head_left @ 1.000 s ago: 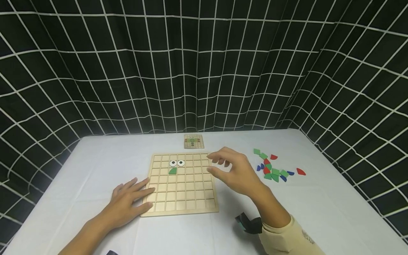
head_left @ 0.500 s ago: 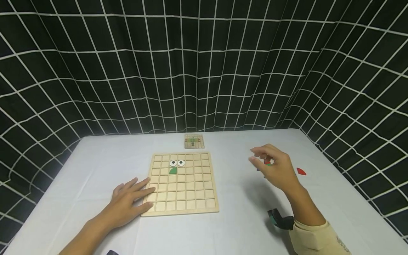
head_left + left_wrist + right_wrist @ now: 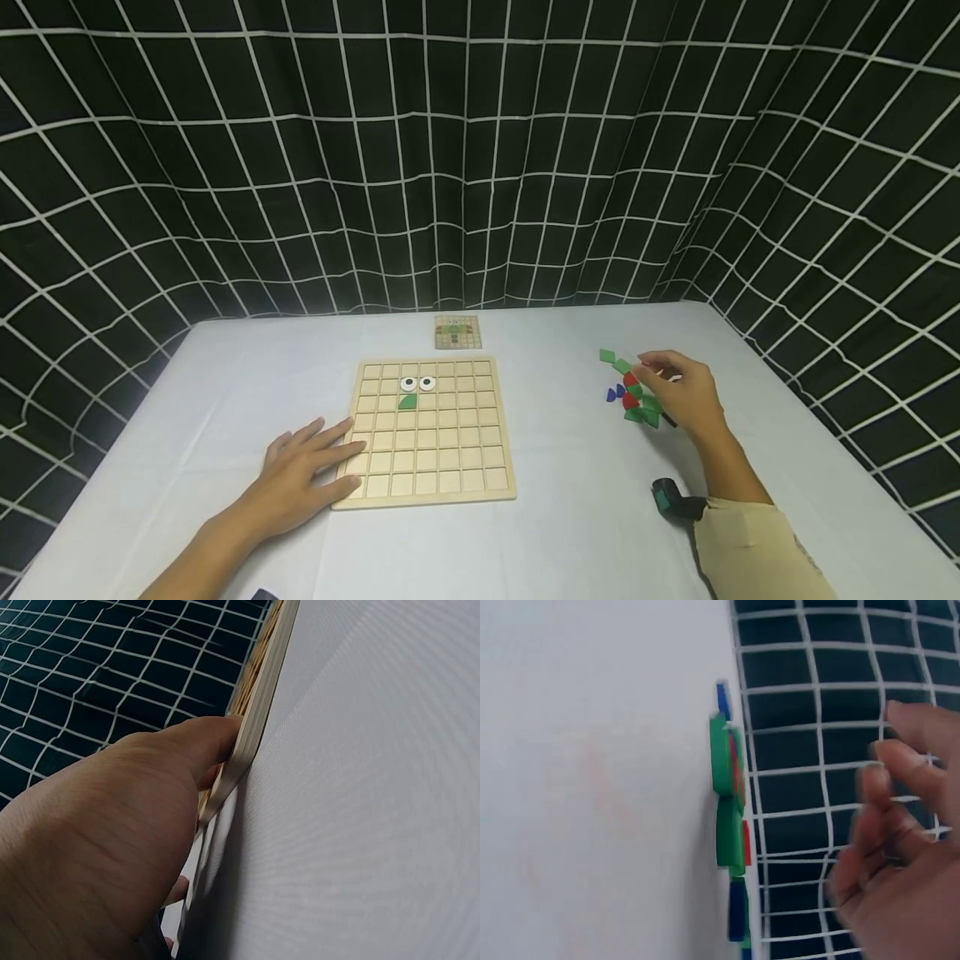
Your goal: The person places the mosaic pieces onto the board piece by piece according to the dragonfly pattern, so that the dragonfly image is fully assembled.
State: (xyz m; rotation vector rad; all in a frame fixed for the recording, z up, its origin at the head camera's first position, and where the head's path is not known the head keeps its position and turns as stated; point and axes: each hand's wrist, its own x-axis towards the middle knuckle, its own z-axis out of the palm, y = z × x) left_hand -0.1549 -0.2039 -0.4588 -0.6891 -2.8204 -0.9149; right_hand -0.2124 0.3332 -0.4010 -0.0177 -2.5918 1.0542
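Note:
My left hand lies with fingers spread on the left edge of a wooden grid board. In the left wrist view the thumb touches the board's rim. Two round eye pieces and a green curved-corner piece sit in the board's upper cells. Above a cluster of loose pieces, my right hand hovers with bent fingers and partly hides them. Among these are a green square, a red piece and a blue piece. The right wrist view shows nothing held in the fingers.
A small pattern card lies behind the board on the white table. Black curtains with a white grid stand behind and at both sides. A dark device is strapped at the right wrist.
My right hand has moved from the board's right edge out to the right, over the loose pieces, and lowered toward them. The left hand and the board have stayed put.

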